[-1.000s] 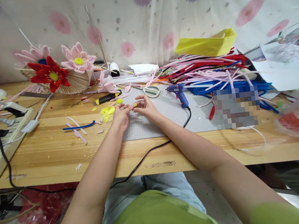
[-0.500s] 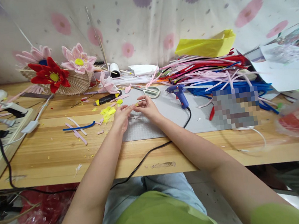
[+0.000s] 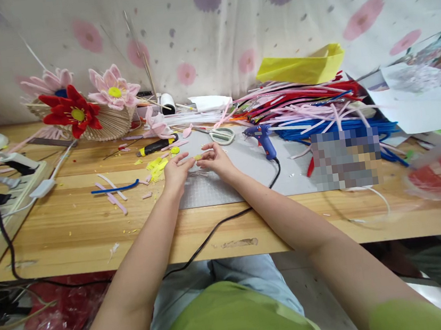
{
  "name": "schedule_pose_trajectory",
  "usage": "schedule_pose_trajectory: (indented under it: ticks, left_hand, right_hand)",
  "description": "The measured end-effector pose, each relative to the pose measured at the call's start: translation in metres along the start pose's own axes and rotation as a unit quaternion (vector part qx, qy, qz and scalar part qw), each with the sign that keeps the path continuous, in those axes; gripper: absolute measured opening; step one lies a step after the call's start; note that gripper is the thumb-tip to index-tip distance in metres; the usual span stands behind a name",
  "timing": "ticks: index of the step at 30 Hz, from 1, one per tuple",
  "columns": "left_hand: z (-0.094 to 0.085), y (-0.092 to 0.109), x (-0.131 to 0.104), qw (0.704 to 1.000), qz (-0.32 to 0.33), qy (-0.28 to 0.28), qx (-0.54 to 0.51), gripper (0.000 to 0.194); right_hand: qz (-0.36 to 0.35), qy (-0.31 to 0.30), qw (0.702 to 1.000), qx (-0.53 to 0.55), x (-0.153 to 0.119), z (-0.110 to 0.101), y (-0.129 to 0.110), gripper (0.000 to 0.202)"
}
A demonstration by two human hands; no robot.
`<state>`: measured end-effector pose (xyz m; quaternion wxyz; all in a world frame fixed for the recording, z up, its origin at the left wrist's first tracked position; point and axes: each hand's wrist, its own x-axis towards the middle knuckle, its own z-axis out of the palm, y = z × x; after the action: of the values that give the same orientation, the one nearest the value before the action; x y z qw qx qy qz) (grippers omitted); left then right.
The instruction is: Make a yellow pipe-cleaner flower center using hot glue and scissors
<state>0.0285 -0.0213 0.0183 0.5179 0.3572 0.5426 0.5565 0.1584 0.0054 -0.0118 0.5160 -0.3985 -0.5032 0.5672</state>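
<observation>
Over the grey cutting mat (image 3: 224, 191), my left hand (image 3: 177, 173) and my right hand (image 3: 218, 161) meet at the fingertips. Between them is a small yellow piece (image 3: 197, 157), pinched by the fingers of both hands. Yellow scraps (image 3: 157, 167) lie just beyond my left hand, with a round yellow disc (image 3: 175, 150) and a black and yellow cutter (image 3: 157, 145) behind. Scissors (image 3: 223, 136) rest behind my right hand. A blue glue gun (image 3: 260, 138) lies to the right on the mat.
Pink and red fuzzy flowers (image 3: 77, 114) stand at the back left. A power strip (image 3: 13, 212) sits at the left edge. Bundles of coloured fuzzy stems (image 3: 317, 99) fill the back right. A black cable (image 3: 213, 233) crosses the table's front. Papers (image 3: 414, 104) lie at the right.
The fingertips of my hands have shifted a little around the yellow piece, which shows more plainly now. The whole view has moved slightly.
</observation>
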Motion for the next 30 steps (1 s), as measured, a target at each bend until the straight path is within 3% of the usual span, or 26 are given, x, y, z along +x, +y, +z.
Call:
schedule_pose_trajectory:
  ticks: [9, 23, 30]
  left_hand:
    - [-0.0009, -0.0069, 0.0068, 1.0, 0.017, 0.0, 0.009, 0.051]
    - [0.0035, -0.0028, 0.0022, 1.0, 0.007, 0.0, -0.02, 0.053]
    - [0.0028, -0.003, 0.0066, 0.996, -0.004, -0.037, -0.078, 0.044]
  right_hand:
    - [-0.043, 0.042, 0.997, -0.043, -0.0012, 0.0002, -0.0002, 0.041]
    - [-0.031, 0.012, 0.999, -0.011, -0.0065, 0.0014, -0.0054, 0.034]
    - [-0.042, -0.038, 0.998, -0.028, -0.0075, 0.0032, -0.0024, 0.048]
